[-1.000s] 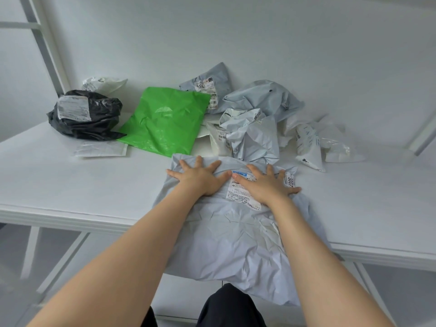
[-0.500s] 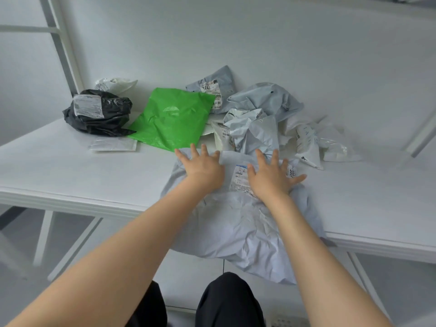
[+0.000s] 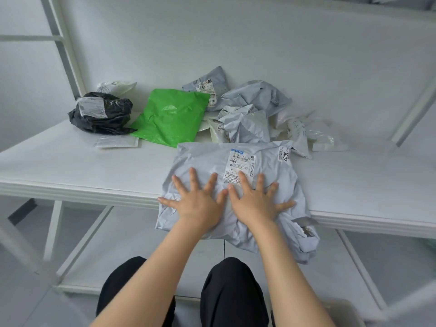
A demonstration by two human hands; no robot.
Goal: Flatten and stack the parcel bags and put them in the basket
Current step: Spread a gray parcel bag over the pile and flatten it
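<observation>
Black and crumpled, the leftmost bag [image 3: 111, 119] sits far back on the white table [image 3: 70, 166], with a flat clear sleeve [image 3: 116, 140] just in front of it and a green bag [image 3: 171, 116] lying flat beside it. Nearer the front a large grey bag [image 3: 207, 159] lies spread out, its lower part hanging over the table edge. The left hand [image 3: 198, 204] and right hand [image 3: 254, 201] press flat on it side by side, fingers straight and splayed, gripping nothing, while crumpled grey bags [image 3: 257, 95] and white bags [image 3: 299, 135] lie heaped behind and to the right.
</observation>
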